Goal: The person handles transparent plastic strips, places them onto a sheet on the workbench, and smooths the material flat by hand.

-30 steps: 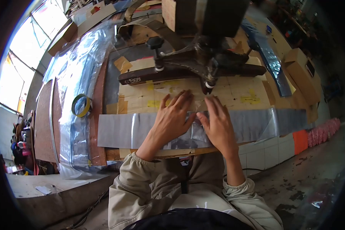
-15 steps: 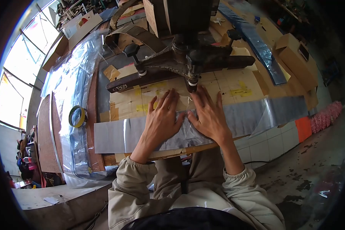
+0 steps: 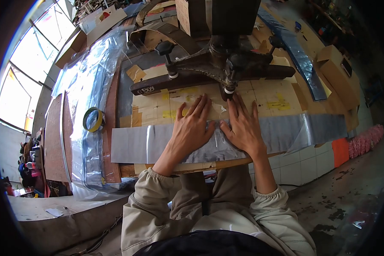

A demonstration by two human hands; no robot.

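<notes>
A long grey, shiny strip (image 3: 130, 145) lies along the near edge of the table, over pale wooden boards (image 3: 260, 100) marked with yellow tape. My left hand (image 3: 190, 128) rests flat across the strip's middle, its fingers spread onto the wood. Beside it my right hand (image 3: 244, 128) lies flat in the same way, fingertips close to the white-collared foot of a dark metal clamp frame (image 3: 217, 72). Between my thumbs, clear film with a small whitish piece (image 3: 222, 109) shows on the wood. Neither hand grips anything.
A dark bar (image 3: 158, 85) spans the boards under the clamp frame. To the left lie clear plastic sheeting (image 3: 87, 85) and a yellow-green tape roll (image 3: 92, 119). A blue film strip (image 3: 301, 64) and a cardboard box (image 3: 335, 81) are at the right.
The camera view has shifted back and forth. Both hands stay flat on the strip and wood, with my right thumb and fingers slightly more spread than one second ago.
</notes>
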